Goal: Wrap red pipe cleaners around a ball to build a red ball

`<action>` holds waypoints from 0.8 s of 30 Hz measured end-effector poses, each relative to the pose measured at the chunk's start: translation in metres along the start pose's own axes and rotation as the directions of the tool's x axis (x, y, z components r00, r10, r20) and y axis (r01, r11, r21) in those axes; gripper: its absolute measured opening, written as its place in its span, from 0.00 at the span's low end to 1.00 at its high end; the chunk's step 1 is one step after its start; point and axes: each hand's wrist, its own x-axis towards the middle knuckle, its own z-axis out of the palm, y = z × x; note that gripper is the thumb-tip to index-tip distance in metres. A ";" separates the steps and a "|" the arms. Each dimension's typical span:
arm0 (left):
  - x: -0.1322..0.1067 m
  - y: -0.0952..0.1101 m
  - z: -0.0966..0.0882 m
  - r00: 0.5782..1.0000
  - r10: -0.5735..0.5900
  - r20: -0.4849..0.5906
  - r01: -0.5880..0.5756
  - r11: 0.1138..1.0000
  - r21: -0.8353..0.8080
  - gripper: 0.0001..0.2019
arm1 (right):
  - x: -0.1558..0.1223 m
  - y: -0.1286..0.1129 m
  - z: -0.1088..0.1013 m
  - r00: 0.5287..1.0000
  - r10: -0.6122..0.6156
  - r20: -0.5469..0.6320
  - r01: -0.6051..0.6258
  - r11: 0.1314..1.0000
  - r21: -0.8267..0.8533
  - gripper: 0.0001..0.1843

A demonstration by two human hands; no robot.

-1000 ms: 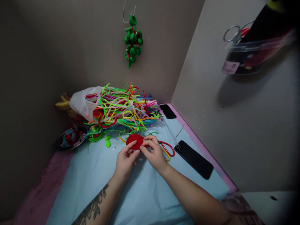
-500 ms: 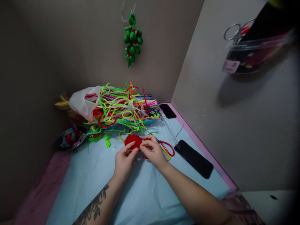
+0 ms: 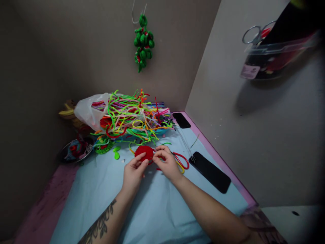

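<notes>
A round red fuzzy piece (image 3: 143, 152), seemingly formed from pipe cleaner, is held up over the blue cloth. My left hand (image 3: 134, 171) grips it from the lower left, thumb and fingers closed on its edge. At its right edge my right hand (image 3: 166, 162) has thumb and fingertips pinched together; what they hold is too small to make out. Scissors with red and yellow handles (image 3: 181, 161) lie just beyond my right hand, partly hidden by it. Small bright green leaf-shaped pieces (image 3: 116, 155) lie to the left of the red piece.
A heap of colourful pipe cleaners (image 3: 134, 115) spills from a plastic bag at the back. A black phone (image 3: 210, 172) lies at right, another dark phone (image 3: 181, 120) farther back. A metal bowl (image 3: 63, 156) stands left. A clear container (image 3: 269, 64) hangs on the right wall.
My right hand has shifted slightly right, widening the gap between it and my left hand at the red piece's edge. My left hand still holds the piece.
</notes>
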 end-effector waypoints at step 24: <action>0.004 0.003 -0.002 0.976 -0.128 0.178 0.155 0.977 -0.147 0.29 | 0.006 0.003 -0.003 0.976 0.199 0.093 -0.211 0.965 0.154 0.12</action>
